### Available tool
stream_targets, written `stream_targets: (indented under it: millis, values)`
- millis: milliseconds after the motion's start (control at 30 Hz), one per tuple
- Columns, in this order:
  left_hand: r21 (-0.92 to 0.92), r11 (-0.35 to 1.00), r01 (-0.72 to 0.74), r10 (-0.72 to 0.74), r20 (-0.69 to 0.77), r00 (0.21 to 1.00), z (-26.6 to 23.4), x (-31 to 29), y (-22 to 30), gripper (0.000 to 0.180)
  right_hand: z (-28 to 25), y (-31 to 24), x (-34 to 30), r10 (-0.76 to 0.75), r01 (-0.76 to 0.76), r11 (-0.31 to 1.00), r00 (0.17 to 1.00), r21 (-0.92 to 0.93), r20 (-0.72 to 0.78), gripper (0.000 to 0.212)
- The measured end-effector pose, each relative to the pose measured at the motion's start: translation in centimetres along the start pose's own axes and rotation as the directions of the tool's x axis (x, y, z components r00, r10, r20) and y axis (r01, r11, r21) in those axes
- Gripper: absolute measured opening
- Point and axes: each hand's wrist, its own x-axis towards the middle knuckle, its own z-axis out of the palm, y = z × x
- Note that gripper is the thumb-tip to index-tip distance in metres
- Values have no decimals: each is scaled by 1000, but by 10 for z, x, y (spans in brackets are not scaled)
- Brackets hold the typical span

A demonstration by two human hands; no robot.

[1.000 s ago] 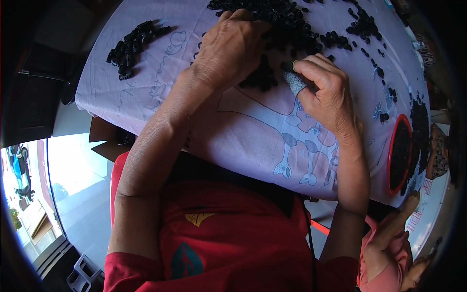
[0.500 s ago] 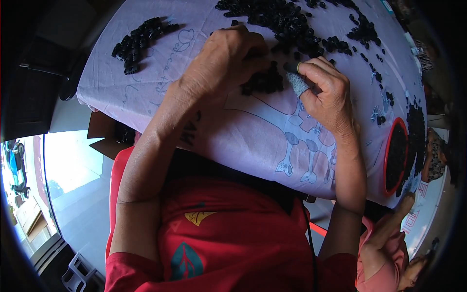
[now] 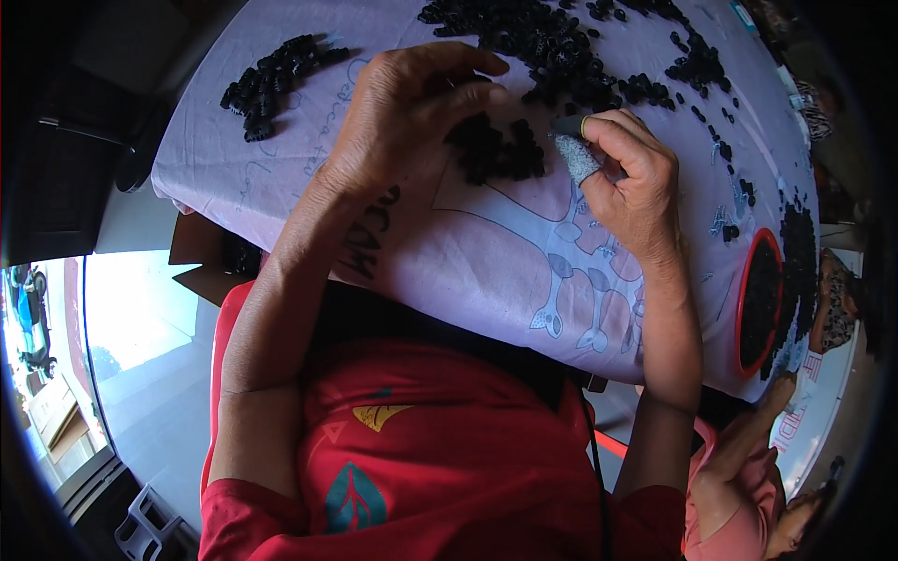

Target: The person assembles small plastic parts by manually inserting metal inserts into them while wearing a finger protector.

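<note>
My left hand hovers over the cloth, its thumb and index finger apart, with nothing seen between them. Just beyond its fingertips lies a small heap of little black ribbed pieces. To the right of that heap, my right hand is closed, thumb and index finger bent toward each other. A grey fabric finger sleeve covers the thumb, and a dark finger cot caps the index finger. What those fingertips hold, if anything, is too small to make out.
A large pile of black pieces spreads at the far middle, with another cluster at the far left. The pale printed tablecloth covers the table. A red-rimmed basin of black bits sits right. Another person's arm shows lower right.
My left hand has drawn back to the left and its fingers have parted, uncovering more of the small heap. My right hand has barely moved.
</note>
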Motion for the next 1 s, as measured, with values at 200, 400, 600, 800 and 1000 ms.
stream_targets:
  millis: [200,400,600,800,1000]
  values:
    - [-148,978,150,-138,87,987,-2,-2,6,39,0,-1,-1,8,-8,1000,1000,-7,-5,24]
    - [-323,916,237,-174,211,962,-1,-3,5,43,-1,-4,-1,5,-4,999,1000,33,-26,23]
    - [-365,877,314,-217,281,935,3,-2,9,41,-2,-4,-2,-16,21,997,998,69,-67,23]
    - [-418,871,258,-100,362,927,7,-2,5,36,-4,-9,2,-61,78,988,990,132,-131,23]
    - [-378,864,332,-191,364,912,14,-5,16,30,-2,-10,1,-89,108,986,985,131,-146,24]
